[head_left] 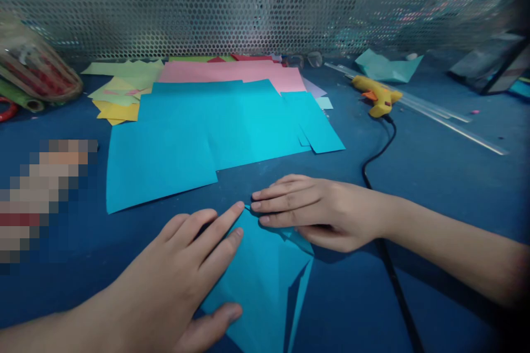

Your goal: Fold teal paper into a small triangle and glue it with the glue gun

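A folded sheet of blue paper (260,276) lies on the table in front of me, its far tip between my hands and a raised flap along its right side. My left hand (190,265) rests on its left edge, with the fingers stretched out and the index fingertip at the far tip. Across the upper right edge lies my right hand (318,209), its fingers extended flat and its thumb tucked under, partly hidden. Neither hand grips the paper. Just beyond them spread larger blue paper sheets (199,132).
Pink paper (232,71) and yellow and green scraps (120,91) lie behind the blue sheets. At right are a yellow glue gun (376,96), its black cord (389,265) and clear glue sticks (455,124). A plastic jar (45,66) stands left, before a perforated metal panel (232,5).
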The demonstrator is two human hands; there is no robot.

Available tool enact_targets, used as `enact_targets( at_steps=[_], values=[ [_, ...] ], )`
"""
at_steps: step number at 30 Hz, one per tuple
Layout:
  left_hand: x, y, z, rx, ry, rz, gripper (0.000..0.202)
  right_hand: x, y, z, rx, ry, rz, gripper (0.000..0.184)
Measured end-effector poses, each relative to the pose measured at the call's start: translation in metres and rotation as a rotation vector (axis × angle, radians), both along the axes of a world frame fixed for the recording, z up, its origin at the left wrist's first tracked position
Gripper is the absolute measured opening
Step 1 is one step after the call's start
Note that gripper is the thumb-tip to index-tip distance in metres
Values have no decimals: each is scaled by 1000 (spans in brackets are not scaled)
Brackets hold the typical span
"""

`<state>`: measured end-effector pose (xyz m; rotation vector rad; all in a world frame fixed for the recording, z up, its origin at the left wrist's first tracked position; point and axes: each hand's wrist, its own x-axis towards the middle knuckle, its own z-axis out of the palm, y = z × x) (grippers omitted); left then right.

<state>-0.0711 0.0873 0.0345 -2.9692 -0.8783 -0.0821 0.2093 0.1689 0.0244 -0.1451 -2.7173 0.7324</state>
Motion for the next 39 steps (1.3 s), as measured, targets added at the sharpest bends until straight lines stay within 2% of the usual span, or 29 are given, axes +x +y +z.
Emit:
enact_targets(
  at_steps=[7, 14, 22, 39],
  values=[
    [0, -2, 2, -26, 20, 30, 55, 0, 0, 0, -51, -4, 8, 38],
    [-1, 3, 5, -10, 12, -20, 54, -1, -1, -1, -120, 30, -17, 37],
    [-2, 1, 3, -34, -6, 6, 53, 0, 1, 0, -123, 28, -5, 37],
    [-1, 3, 6, -66, -17, 1, 51, 1, 1, -1, -158, 83, -1, 34]
  ],
)
